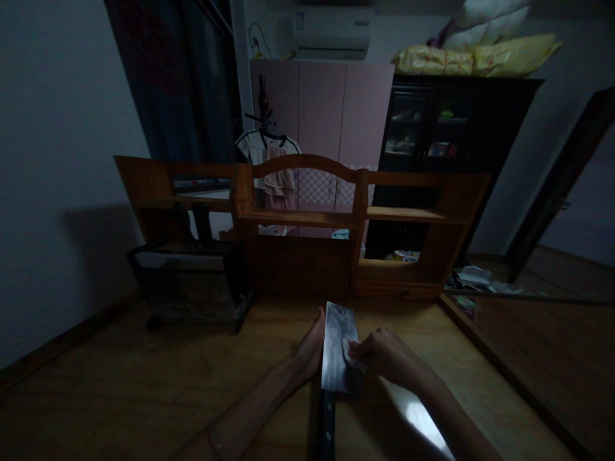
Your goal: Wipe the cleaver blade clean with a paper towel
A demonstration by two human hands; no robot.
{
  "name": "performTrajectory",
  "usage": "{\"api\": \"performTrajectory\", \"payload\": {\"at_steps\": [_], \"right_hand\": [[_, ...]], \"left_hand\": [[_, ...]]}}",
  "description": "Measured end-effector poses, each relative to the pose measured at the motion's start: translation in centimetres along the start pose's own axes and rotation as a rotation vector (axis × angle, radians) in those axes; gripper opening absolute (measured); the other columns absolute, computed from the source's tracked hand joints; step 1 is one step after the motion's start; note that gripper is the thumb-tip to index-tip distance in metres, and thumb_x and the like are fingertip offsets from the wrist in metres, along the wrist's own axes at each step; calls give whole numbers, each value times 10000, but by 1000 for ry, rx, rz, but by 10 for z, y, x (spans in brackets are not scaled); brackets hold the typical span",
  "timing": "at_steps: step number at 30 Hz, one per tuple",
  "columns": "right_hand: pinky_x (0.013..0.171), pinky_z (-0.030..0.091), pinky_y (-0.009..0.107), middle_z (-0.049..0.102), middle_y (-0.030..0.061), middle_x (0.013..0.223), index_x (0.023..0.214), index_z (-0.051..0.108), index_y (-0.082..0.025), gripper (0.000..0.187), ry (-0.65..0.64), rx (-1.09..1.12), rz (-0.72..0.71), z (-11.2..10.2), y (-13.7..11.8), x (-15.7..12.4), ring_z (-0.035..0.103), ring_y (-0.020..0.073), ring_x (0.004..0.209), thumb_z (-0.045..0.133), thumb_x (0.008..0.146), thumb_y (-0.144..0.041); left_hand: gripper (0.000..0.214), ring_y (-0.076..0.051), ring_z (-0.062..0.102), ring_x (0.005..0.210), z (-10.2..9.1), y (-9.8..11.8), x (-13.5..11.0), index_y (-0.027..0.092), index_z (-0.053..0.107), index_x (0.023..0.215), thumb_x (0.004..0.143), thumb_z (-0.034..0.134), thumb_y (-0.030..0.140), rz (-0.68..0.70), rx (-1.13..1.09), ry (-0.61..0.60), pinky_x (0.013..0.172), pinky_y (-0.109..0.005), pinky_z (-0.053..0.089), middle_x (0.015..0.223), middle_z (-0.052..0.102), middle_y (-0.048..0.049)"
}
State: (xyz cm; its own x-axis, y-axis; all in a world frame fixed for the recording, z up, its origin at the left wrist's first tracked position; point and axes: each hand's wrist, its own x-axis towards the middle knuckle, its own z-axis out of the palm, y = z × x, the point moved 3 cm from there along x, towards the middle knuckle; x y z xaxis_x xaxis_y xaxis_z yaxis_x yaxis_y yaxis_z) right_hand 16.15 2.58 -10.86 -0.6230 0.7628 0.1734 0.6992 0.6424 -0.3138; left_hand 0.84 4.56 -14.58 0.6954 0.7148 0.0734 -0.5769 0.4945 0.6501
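Observation:
A cleaver (336, 352) with a broad grey blade and a black handle (328, 426) is tilted in front of me, its handle toward the bottom edge. My left hand (310, 349) is at the left edge of the blade, thumb pointing up; its other fingers are hidden behind the steel, and it appears to support the cleaver. With closed fingers, my right hand (387, 358) pinches a crumpled white tissue or cloth (354, 360) against the blade's right side. Smears mark the blade's face.
On the wooden tabletop (269, 384), a dark knife holder (187, 282) with black handles stands at left. A wooden shelf unit (298, 221) rises along the back. A bright patch (423, 422) shows beneath my right forearm. Beyond are pink cabinets (319, 115) and hanging clothes (278, 166).

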Motion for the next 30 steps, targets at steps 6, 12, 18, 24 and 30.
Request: {"api": "performTrajectory", "payload": {"at_steps": [6,12,18,24,30], "right_hand": [[529,261,249,718,77,712,769,748,-163,458,-3,5,-10,2,1,0,548,102,549,394,980,-363],[526,270,256,719,91,698,825,760,-180,362,-12,-101,26,4,4,3,565,127,542,438,951,-289],[580,353,241,744,97,802,885,767,-222,237,-25,-72,91,0,3,3,643,174,639,530,870,-220],[609,390,236,748,97,876,954,760,-241,262,-7,-44,131,-5,6,8,668,184,688,507,891,-260],[719,462,241,716,97,1054,1120,702,-253,305,67,-8,153,-1,15,11,686,235,895,488,902,-263]], "left_hand": [[824,-318,562,1100,-1,0,0,40,536,1220,862,263,730,-15,12,-16,1008,-423,362,1140,606,-208],[811,-320,590,1051,-3,1,3,26,547,1194,866,285,720,5,19,36,1004,-439,368,1076,629,-205],[726,-293,605,1031,8,5,-1,55,568,1166,891,313,676,30,9,57,1006,-409,374,1063,643,-184],[687,-294,602,1042,10,4,-1,59,584,1145,894,353,656,37,8,30,1021,-402,360,1079,643,-189],[602,-300,583,1092,0,2,1,49,569,1194,930,393,560,62,0,52,1031,-392,351,1098,645,-181]]}}
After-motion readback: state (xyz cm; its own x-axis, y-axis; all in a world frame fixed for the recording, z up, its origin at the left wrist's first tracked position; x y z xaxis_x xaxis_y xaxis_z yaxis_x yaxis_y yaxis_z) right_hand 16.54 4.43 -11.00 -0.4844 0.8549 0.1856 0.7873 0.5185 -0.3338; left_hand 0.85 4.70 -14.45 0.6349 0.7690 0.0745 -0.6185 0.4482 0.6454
